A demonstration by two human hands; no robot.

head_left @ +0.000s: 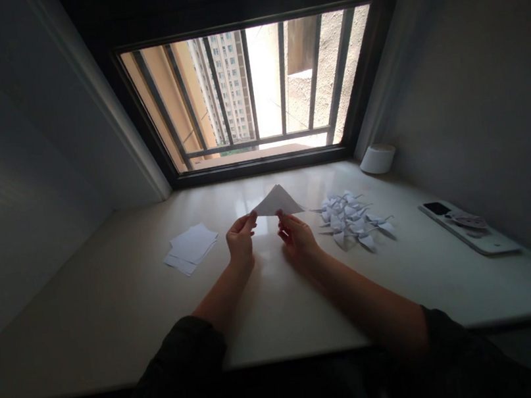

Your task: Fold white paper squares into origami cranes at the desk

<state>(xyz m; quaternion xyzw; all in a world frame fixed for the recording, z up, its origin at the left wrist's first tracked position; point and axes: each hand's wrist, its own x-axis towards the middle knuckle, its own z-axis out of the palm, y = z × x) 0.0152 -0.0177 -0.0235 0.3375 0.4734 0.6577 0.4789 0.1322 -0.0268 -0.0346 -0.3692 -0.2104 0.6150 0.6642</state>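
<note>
A sheet of white paper [276, 202], folded into a triangle with its peak pointing away from me, is held up above the white surface. My left hand [241, 239] pinches its left corner between thumb and fingers. Along the lower edge, right of the middle, my right hand [297, 234] grips the same paper, also closed. Just right of that hand lies a pile of folded paper cranes [348, 216]. To the left of my left hand rests a loose stack of white paper sheets [193, 246].
A white windowsill-like surface [127, 313] runs up to a dark-framed window [261, 168] with bars outside. A white roll [378, 159] stands at the back right corner. A phone-like device [472, 231] lies by the right wall. The front edge is close to my forearms.
</note>
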